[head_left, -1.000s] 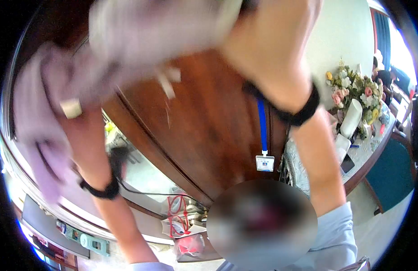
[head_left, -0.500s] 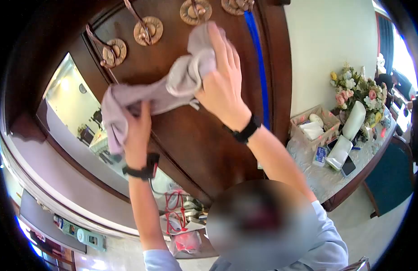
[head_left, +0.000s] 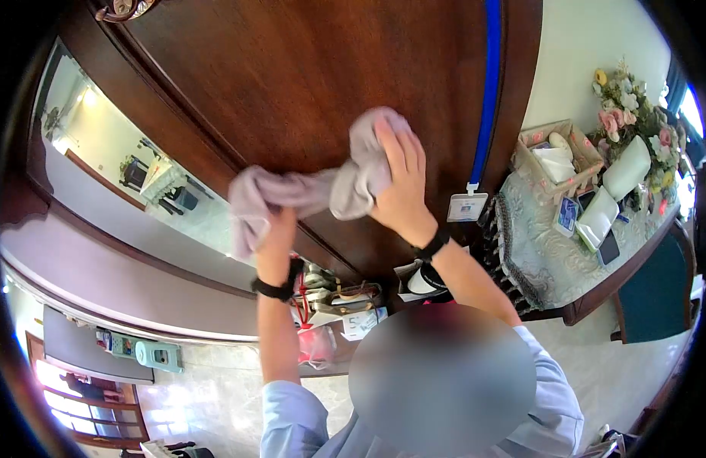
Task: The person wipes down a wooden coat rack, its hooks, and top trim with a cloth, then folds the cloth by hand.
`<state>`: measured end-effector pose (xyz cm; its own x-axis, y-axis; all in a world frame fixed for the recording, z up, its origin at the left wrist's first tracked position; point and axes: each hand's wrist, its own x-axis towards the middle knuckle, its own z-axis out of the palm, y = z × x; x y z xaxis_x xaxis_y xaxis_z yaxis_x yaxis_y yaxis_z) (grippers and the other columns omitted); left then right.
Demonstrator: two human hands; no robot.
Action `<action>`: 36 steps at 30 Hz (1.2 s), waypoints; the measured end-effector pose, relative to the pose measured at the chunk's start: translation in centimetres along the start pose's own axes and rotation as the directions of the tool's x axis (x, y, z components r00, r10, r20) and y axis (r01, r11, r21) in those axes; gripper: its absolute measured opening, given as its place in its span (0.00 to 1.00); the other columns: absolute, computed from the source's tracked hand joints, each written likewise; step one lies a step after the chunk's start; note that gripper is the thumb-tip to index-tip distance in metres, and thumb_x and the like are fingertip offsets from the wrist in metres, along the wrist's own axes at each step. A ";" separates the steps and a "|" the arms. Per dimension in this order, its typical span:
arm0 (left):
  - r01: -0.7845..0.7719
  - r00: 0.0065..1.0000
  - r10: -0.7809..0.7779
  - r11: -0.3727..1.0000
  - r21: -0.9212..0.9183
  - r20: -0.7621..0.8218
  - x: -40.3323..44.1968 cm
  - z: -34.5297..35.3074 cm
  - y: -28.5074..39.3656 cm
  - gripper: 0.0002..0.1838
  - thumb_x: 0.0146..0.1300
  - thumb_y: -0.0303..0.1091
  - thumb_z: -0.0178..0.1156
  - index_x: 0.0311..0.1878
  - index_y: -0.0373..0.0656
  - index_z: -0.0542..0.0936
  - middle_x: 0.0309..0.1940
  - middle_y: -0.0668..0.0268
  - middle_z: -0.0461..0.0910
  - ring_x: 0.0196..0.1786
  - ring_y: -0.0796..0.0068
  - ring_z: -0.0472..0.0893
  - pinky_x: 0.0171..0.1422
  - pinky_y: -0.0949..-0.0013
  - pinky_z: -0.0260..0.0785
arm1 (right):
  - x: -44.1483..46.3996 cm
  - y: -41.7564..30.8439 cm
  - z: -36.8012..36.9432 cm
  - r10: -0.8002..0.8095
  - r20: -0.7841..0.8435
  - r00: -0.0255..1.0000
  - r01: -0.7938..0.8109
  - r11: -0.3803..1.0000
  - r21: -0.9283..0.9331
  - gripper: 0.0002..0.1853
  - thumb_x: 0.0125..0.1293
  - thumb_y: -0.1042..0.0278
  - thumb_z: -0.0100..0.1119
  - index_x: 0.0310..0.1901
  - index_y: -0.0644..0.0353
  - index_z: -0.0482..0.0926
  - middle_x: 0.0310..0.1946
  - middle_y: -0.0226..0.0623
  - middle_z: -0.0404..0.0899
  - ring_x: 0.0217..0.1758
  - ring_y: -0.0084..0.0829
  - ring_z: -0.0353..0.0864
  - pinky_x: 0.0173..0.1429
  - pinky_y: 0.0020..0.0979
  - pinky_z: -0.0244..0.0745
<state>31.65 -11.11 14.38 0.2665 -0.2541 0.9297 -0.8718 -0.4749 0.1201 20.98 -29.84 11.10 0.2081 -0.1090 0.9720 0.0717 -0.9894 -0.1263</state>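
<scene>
A greyish-pink cloth [head_left: 310, 192] stretches between my two hands in front of a dark wooden panel [head_left: 292, 84]. My left hand [head_left: 275, 238] grips its left end, with folds draped over the fingers. Its right end is bunched under my right hand [head_left: 405, 187], whose fingers lie over the cloth and press it toward the wood. Whether the cloth touches the panel all along I cannot tell. Each wrist wears a black band.
A blue lanyard [head_left: 487, 99] with a badge [head_left: 468, 208] hangs right of my hands. One metal hook [head_left: 124, 8] shows at the top. A mirror [head_left: 101, 145] is on the left. Bags [head_left: 345, 298] sit below. At right, a cloth-covered table [head_left: 540, 252] holds a tissue basket [head_left: 559, 153], phones and flowers.
Both hands have moved down the panel with the cloth still held. The view has tilted lower: most hooks have left it, and the badge on the lanyard now shows.
</scene>
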 end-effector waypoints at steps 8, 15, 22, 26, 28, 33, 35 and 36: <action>0.162 0.977 -0.147 0.982 -0.094 0.152 -4.9 0.6 0.6 0.25 0.45 0.21 0.65 0.51 0.35 0.74 0.44 0.49 0.76 0.48 0.45 0.75 0.56 0.53 0.68 | -4.1 -0.5 -0.9 0.128 0.090 0.988 -0.139 0.981 0.135 0.27 0.45 0.69 0.70 0.50 0.66 0.79 0.70 0.45 0.63 0.68 0.52 0.66 0.69 0.50 0.63; 0.184 0.982 -0.185 0.982 -0.053 -0.023 2.8 -1.1 -1.4 0.27 0.65 0.35 0.64 0.61 0.30 0.68 0.55 0.52 0.78 0.57 0.62 0.77 0.66 0.61 0.66 | 10.3 0.1 -0.3 -0.226 -0.352 0.908 0.239 0.971 -0.006 0.32 0.49 0.68 0.65 0.59 0.70 0.72 0.69 0.58 0.61 0.67 0.60 0.65 0.69 0.48 0.65; 0.121 0.992 -0.115 0.979 -0.164 0.046 -0.1 0.4 -3.0 0.24 0.62 0.32 0.66 0.57 0.32 0.71 0.53 0.54 0.78 0.56 0.64 0.77 0.65 0.64 0.66 | 6.6 -1.5 1.8 -0.166 -0.171 0.971 0.198 0.961 0.192 0.32 0.48 0.67 0.66 0.58 0.64 0.72 0.71 0.48 0.59 0.70 0.55 0.60 0.73 0.48 0.59; 0.277 0.951 -0.234 0.936 -0.216 0.204 -5.9 1.3 -2.8 0.27 0.60 0.31 0.67 0.59 0.34 0.69 0.57 0.55 0.74 0.60 0.64 0.74 0.65 0.64 0.66 | -0.4 -2.7 3.5 -0.128 0.157 0.979 0.083 0.961 0.265 0.35 0.48 0.62 0.64 0.63 0.59 0.73 0.71 0.28 0.64 0.69 0.34 0.65 0.74 0.39 0.57; 0.471 0.869 -0.398 0.848 -0.243 0.293 -8.8 1.5 -1.5 0.25 0.59 0.33 0.68 0.57 0.34 0.71 0.53 0.56 0.78 0.54 0.63 0.78 0.59 0.64 0.70 | -4.4 -3.0 4.5 -0.225 0.268 0.937 0.165 0.959 0.228 0.39 0.50 0.64 0.62 0.68 0.57 0.67 0.72 0.25 0.63 0.69 0.28 0.64 0.74 0.36 0.56; 0.681 0.702 -0.514 0.687 -0.253 0.493 -20.5 4.1 -5.9 0.21 0.61 0.29 0.64 0.56 0.35 0.73 0.52 0.56 0.79 0.55 0.62 0.79 0.60 0.63 0.69 | -10.5 -3.1 5.1 -0.306 0.503 0.808 0.165 0.938 0.306 0.38 0.52 0.67 0.62 0.68 0.55 0.66 0.73 0.22 0.60 0.70 0.25 0.63 0.76 0.32 0.55; 0.711 0.677 -0.517 0.644 -0.282 0.525 -23.5 4.6 -6.3 0.19 0.61 0.29 0.63 0.55 0.36 0.75 0.51 0.57 0.80 0.54 0.63 0.79 0.60 0.64 0.69 | -12.6 -2.9 5.2 -0.317 0.588 0.744 0.146 0.936 0.320 0.38 0.53 0.68 0.61 0.70 0.55 0.64 0.73 0.21 0.60 0.69 0.24 0.64 0.76 0.32 0.54; 0.741 0.649 -0.523 0.598 -0.305 0.552 -24.8 4.8 -6.6 0.18 0.61 0.29 0.63 0.54 0.36 0.76 0.50 0.58 0.81 0.54 0.62 0.79 0.60 0.64 0.69 | -13.5 -3.0 5.4 -0.318 0.597 0.737 0.137 0.935 0.329 0.38 0.53 0.68 0.61 0.70 0.55 0.64 0.73 0.21 0.60 0.69 0.24 0.64 0.76 0.32 0.54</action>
<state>32.74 -5.71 -11.18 0.8562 -0.3814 0.3485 -0.4490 -0.2153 0.8672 23.21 -24.90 -2.68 0.7125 0.2913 0.6383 0.4160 -0.9080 -0.0499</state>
